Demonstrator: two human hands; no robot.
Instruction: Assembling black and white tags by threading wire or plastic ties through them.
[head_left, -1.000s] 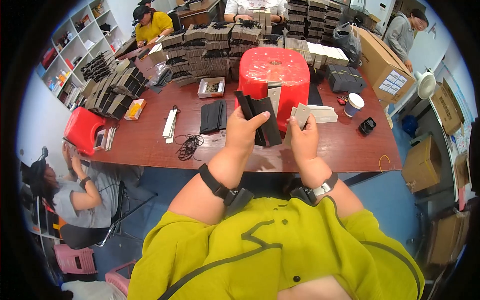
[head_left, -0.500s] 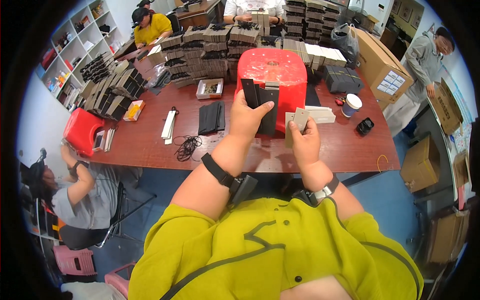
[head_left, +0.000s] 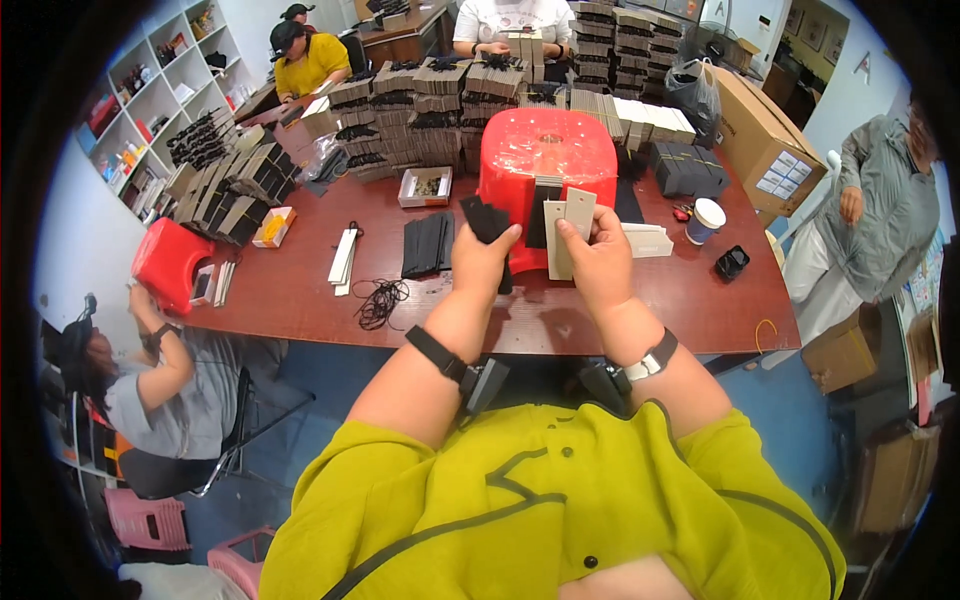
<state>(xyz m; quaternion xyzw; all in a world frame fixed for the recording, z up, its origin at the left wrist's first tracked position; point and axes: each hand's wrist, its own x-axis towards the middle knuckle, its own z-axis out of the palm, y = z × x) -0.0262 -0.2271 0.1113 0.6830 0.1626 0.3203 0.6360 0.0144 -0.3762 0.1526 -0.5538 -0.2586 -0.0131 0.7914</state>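
Pinching black cards [head_left: 487, 218], left hand [head_left: 483, 262] fingers clamp; right hand [head_left: 597, 262] grips beige cards [head_left: 566, 228].

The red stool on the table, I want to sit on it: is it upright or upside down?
Upright: the red stool stands on the table with its flat seat on top.

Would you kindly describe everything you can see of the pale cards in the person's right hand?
The pale cards are two flat beige rectangles, cardboard by the look, held upright and overlapping, one slightly higher. The right hand pinches their lower part, thumb in front, above the brown table and before the red stool.
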